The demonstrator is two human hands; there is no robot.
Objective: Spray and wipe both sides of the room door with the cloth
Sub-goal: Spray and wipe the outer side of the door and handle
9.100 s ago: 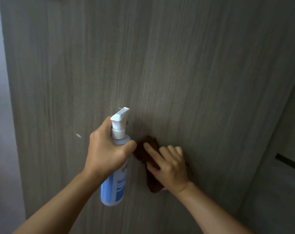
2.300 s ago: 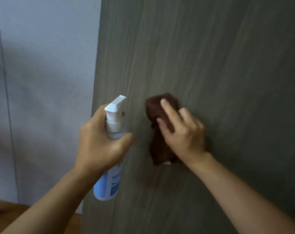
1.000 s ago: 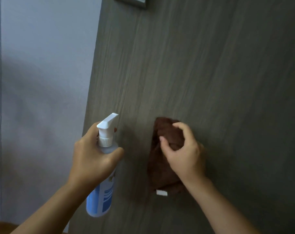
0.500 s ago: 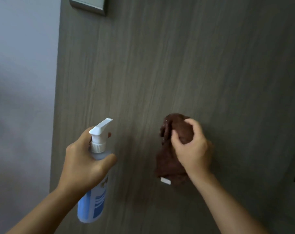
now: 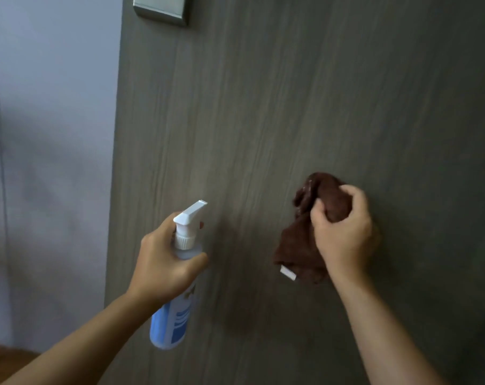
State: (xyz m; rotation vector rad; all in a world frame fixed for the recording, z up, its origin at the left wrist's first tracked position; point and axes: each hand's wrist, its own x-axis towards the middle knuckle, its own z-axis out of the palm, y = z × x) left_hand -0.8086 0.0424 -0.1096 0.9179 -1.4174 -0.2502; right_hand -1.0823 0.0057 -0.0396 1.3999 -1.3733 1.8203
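The grey wood-grain door fills most of the head view. My left hand grips a spray bottle with a white nozzle and a blue label, its nozzle pointing up and right towards the door. My right hand holds a bunched brown cloth with curled fingers, right in front of the door face. A small white tag hangs from the cloth's lower edge.
A metal plate sits on the door at the top near its left edge. A pale wall lies to the left of the door. A strip of wooden floor shows at the bottom left.
My right hand went from pressing the cloth flat on the door to bunching it in curled fingers and shifted right. The view moved, bringing the metal plate into sight.
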